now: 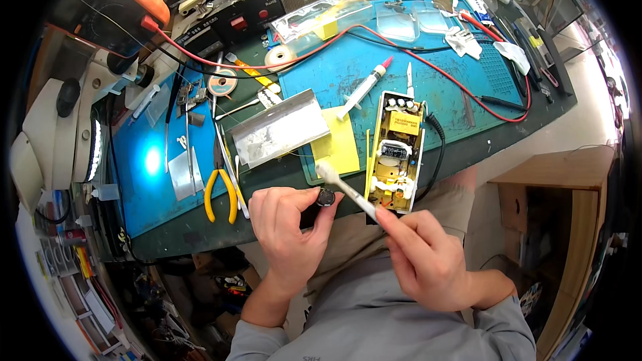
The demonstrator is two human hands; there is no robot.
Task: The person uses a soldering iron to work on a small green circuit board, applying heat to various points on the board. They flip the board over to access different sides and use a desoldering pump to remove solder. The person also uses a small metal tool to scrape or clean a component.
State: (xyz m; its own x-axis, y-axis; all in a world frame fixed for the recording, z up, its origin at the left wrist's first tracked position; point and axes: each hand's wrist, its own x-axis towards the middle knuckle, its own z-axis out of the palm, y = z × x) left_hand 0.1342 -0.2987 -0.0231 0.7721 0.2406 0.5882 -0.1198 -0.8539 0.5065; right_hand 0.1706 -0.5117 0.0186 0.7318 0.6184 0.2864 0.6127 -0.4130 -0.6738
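Note:
My left hand (291, 230) pinches a small black round part (326, 198) between thumb and forefinger; it looks like a capacitor, seen end-on. My right hand (431, 261) grips a slim white brush (358, 199) by its handle. The brush's thick pale head points up and left, just above the black part, and I see a small gap between them. Beyond my right hand, at the table's front edge, lies an opened power supply (399, 150) with a yellow transformer (404, 122), capacitors and white glue inside. A bent metal cover (281, 127) rests to its left.
Yellow-handled pliers (222, 194) and tweezers lie left on the blue mat (261, 190). A syringe (366, 87), yellow paper (340, 147) and solder spools (222, 83) sit mid-table. Red and black test leads (438, 67) cross the back. A black cord (438, 154) runs beside the power supply.

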